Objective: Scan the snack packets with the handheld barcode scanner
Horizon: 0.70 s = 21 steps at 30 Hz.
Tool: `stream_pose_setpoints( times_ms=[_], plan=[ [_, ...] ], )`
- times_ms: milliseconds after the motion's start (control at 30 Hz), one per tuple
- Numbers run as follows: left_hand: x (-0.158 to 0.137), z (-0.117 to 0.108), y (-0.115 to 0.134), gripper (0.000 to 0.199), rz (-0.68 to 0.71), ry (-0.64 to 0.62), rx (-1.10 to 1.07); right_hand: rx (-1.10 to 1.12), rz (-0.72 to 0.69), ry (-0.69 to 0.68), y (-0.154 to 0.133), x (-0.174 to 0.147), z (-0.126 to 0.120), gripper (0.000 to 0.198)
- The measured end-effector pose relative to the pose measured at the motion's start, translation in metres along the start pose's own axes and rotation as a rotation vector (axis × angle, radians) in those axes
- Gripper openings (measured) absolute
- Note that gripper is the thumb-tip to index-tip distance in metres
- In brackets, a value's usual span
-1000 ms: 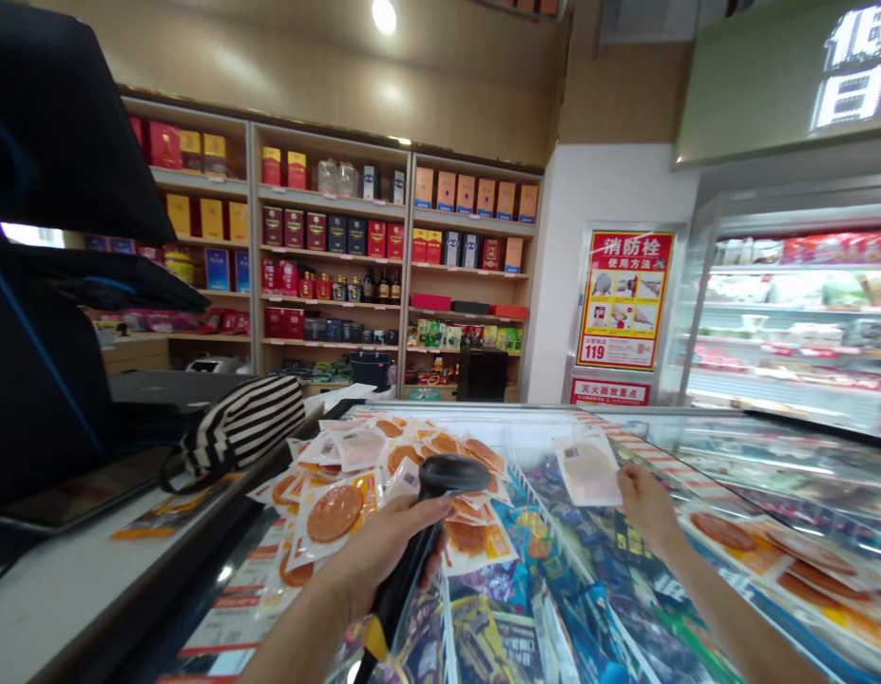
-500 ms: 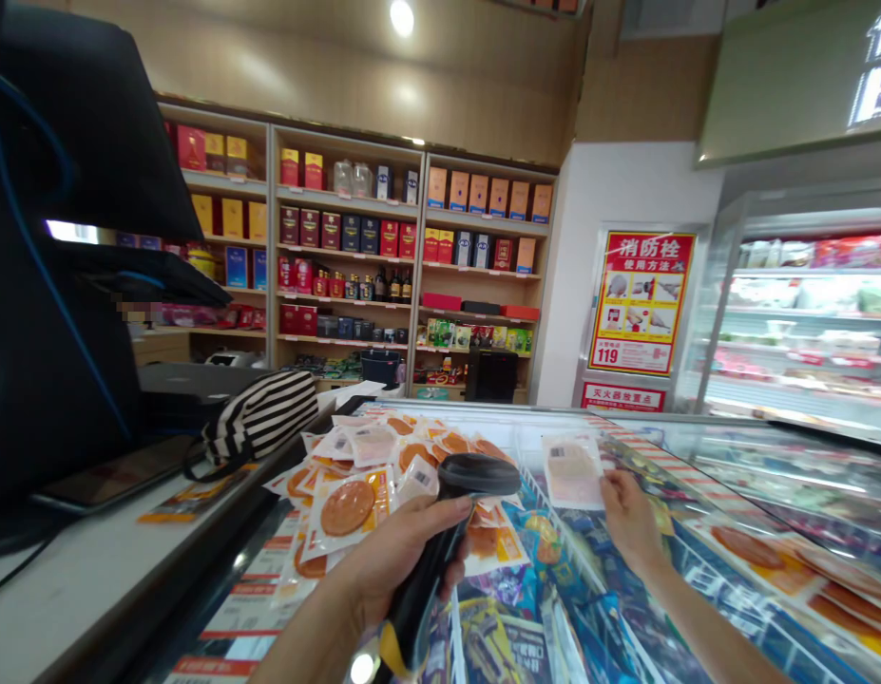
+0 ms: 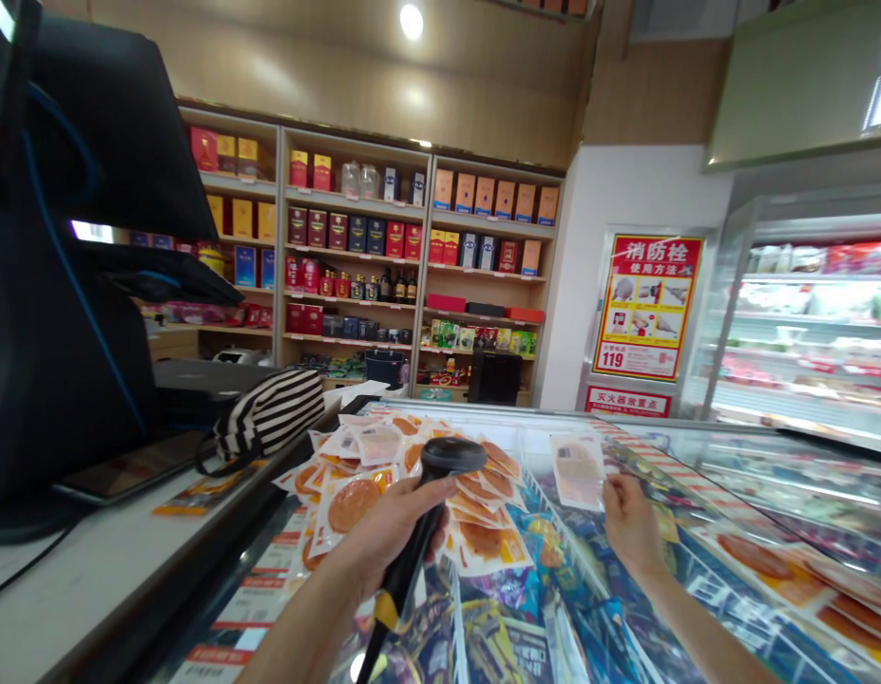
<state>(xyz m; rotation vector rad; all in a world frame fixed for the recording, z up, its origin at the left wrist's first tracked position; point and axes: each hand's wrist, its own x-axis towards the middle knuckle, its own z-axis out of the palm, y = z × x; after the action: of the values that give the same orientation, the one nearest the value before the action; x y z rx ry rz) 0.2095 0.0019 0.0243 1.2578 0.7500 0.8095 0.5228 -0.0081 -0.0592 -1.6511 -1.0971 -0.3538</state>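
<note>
My left hand [image 3: 401,527] is wrapped round the handle of a black and yellow barcode scanner [image 3: 447,458], its head over a pile of flat clear packets with round orange-brown slices [image 3: 354,505]. At the right, my right hand [image 3: 631,521] pinches the edge of a flat clear packet [image 3: 578,470] whose pale back with a label faces me. The packet is held above the glass top of a freezer chest [image 3: 532,442]. Several more packets [image 3: 483,540] spread out under and right of the scanner.
Bagged goods in wire baskets [image 3: 511,646] show through the freezer glass. More slice packets [image 3: 832,589] lie at the right. A counter [image 3: 27,617] on the left bears a monitor [image 3: 112,123] and a striped pouch [image 3: 276,413]. Stocked shelves [image 3: 354,199] stand behind.
The scanner in my left hand has shifted left, uncovering packets on its right. My right hand still holds its packet in nearly the same place. The view has shifted slightly.
</note>
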Motion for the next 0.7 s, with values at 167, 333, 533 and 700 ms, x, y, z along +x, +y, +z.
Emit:
stream_pose_setpoints(
  times_ms=[167, 333, 533, 700],
  plan=[
    [0.014, -0.026, 0.001, 0.035, 0.003, 0.242, -0.002, -0.016, -0.128, -0.176, -0.012, -0.010, 0.029, 0.022],
    [0.022, -0.040, -0.001, 0.035, 0.000, 0.308, -0.035, 0.082, -0.298, -0.392, -0.039, -0.025, 0.063, 0.025],
    [0.018, -0.035, 0.002, 0.032, 0.001, 0.279, -0.034, 0.048, -0.425, -0.513, -0.045, -0.025, 0.060, 0.025],
    [0.018, -0.029, 0.002, 0.028, -0.037, 0.245, -0.018, -0.280, -0.307, -0.366, 0.008, 0.001, 0.012, 0.032]
  ],
)
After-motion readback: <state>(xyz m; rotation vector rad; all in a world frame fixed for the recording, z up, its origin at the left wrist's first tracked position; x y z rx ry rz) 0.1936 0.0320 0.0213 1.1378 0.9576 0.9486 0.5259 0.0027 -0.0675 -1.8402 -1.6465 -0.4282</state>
